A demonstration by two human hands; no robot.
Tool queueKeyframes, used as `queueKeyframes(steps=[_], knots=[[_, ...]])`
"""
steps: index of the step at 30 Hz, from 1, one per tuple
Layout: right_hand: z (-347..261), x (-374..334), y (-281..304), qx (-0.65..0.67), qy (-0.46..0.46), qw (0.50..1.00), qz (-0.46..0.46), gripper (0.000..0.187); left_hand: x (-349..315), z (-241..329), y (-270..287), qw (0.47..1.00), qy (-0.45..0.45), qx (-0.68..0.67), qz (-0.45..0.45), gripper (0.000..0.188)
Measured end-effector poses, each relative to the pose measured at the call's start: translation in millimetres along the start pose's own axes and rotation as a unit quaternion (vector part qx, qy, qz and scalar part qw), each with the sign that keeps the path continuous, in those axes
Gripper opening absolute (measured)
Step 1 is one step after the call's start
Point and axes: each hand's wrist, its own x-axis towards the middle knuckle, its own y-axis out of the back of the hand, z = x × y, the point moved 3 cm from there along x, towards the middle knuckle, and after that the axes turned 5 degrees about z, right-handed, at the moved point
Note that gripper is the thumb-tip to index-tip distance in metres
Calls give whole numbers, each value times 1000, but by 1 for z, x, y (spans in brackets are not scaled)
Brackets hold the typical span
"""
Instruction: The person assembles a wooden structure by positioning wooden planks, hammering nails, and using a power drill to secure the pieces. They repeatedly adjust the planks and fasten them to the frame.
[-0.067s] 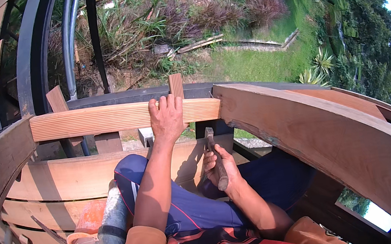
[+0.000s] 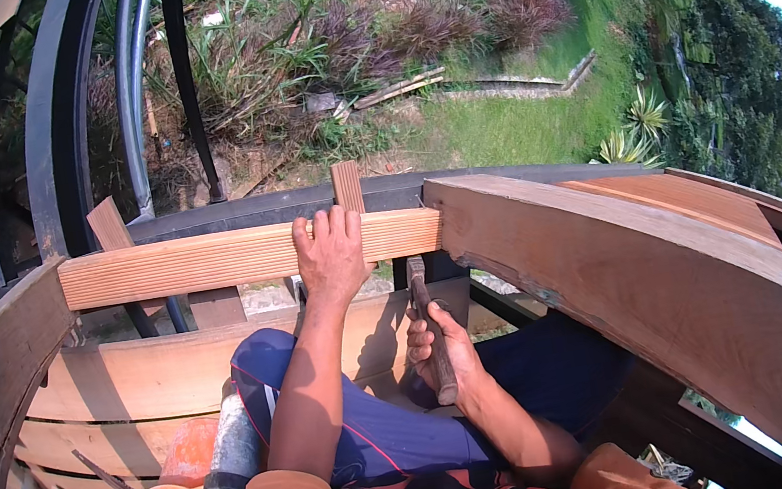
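Note:
A reddish grooved board [image 2: 172, 269] spans between two thick timber beams, the left beam [image 2: 6, 338] and the right beam [image 2: 646, 262]. My left hand [image 2: 332, 253] grips this board right of its middle, fingers curled over the far edge. The thumb is mostly hidden. Below the board's right end, my right hand [image 2: 455, 348] is closed around the wooden handle of a hammer [image 2: 441, 363]. The hammer's head points away from me, close to the board's near edge. Its handle end points back toward my body.
Wide planks [image 2: 166, 364] lie below the board. At lower left are an orange hard hat [image 2: 190, 455], a handsaw [image 2: 107, 476] and a grey metal pipe [image 2: 228, 471] beside my leg. A short upright wood piece [image 2: 347, 187] stands behind the board. Dark steel framing [image 2: 54, 123] rises at left.
The view has tipped slightly, so the board and beams sit lower. My right hand has brought the hammer head closer to the board, its handle a little straighter. My left hand keeps its grip.

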Motion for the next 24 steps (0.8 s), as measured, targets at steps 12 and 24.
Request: queueKeyframes(steps=[12,24], knots=[[19,-13,1,-38,55,996,67,26,-1,4,2,1000,0,-3,-11,68],[22,-159,10,-381,61,911,-149,44,-62,-3,80,990,90,-56,89,103]])
